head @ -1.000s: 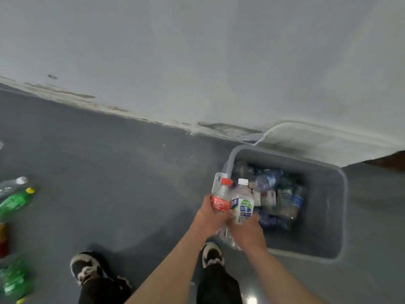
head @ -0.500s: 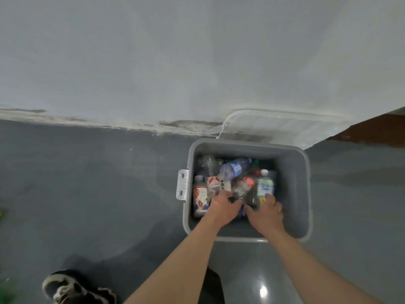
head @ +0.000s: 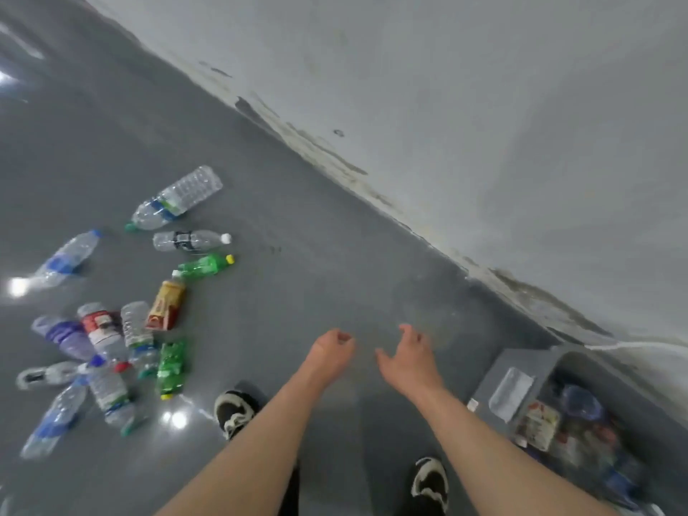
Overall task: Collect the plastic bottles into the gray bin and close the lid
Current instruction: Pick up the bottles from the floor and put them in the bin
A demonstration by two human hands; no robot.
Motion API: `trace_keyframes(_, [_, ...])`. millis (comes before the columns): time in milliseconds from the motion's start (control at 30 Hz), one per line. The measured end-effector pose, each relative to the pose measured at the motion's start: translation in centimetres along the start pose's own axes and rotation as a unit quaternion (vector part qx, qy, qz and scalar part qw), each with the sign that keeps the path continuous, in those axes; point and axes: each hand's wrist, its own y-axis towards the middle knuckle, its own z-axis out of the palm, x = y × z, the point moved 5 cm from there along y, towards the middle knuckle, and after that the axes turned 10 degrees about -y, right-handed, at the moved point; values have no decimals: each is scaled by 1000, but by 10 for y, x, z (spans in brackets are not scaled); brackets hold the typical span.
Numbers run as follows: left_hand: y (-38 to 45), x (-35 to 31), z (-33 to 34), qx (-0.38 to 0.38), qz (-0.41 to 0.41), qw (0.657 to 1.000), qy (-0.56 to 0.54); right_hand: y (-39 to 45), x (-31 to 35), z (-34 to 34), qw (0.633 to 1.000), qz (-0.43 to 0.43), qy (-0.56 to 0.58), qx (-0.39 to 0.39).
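Observation:
The gray bin (head: 495,378) sits at the lower right against the wall, open, with several bottles inside. Its pale lid (head: 633,346) leans behind it. My left hand (head: 329,353) and my right hand (head: 411,357) hover empty over bare floor between the bin and the bottles, fingers loosely curled and apart. Several plastic bottles lie scattered on the floor at left: a large clear one (head: 178,197), a clear one with a white cap (head: 191,240), a green one (head: 204,265), an orange-labelled one (head: 165,305), another green one (head: 171,366) and a blue-labelled one (head: 67,256).
A gray-white wall (head: 484,106) with a stained base runs diagonally from upper left to lower right. The floor (head: 298,255) is glossy gray with light glare spots. My two black-and-white shoes (head: 234,411) (head: 430,482) stand near the bottom middle.
Both hands let go of the bottles in the bin and pulled out empty. My view has swung left from the bin toward the scattered bottles on the floor.

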Motion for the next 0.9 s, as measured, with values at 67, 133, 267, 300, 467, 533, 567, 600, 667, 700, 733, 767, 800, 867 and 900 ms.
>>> trace_keyframes(67, [12, 22, -78, -32, -17, 998, -46, -4, 86, 18, 999, -34, -31, 6])
trace_keyframes(133, [16, 38, -137, -44, -25, 996, -76, -7, 147, 35, 996, -61, -54, 21])
trace_keyframes(267, [21, 102, -291, -105, -69, 980, -155, -15, 299, 93, 981, -139, -121, 54])
trace_keyframes(300, [21, 123, -328, -118, -87, 974, -173, -16, 335, 113, 974, -160, -145, 65])
trace_keyframes(467, [47, 195, -398, -122, -175, 928, -305, 1, 434, 167, 950, -211, -216, 77])
trace_keyframes(533, [70, 204, -397, -115, -198, 901, -370, 25, 459, 183, 933, -231, -265, 82])
trace_keyframes(567, [82, 202, -394, -115, -206, 885, -403, 37, 470, 189, 924, -239, -287, 81])
trace_keyframes(600, [96, 198, -391, -115, -209, 871, -429, 53, 481, 193, 917, -246, -304, 77])
trace_keyframes(667, [135, 189, -386, -106, -221, 852, -462, 92, 503, 206, 906, -254, -332, 72])
trace_keyframes(700, [158, 185, -382, -99, -229, 841, -479, 114, 514, 215, 899, -257, -348, 75])
trace_keyframes(733, [182, 184, -379, -97, -232, 832, -495, 136, 524, 224, 894, -263, -356, 74])
trace_keyframes(767, [208, 181, -378, -104, -231, 818, -516, 159, 535, 234, 885, -272, -371, 75])
trace_keyframes(800, [224, 178, -378, -109, -235, 808, -529, 174, 542, 239, 880, -276, -379, 76])
trace_keyframes(867, [276, 175, -372, -109, -248, 790, -550, 222, 559, 258, 868, -292, -394, 73])
trace_keyframes(900, [296, 175, -370, -111, -250, 779, -565, 239, 565, 266, 862, -301, -402, 72])
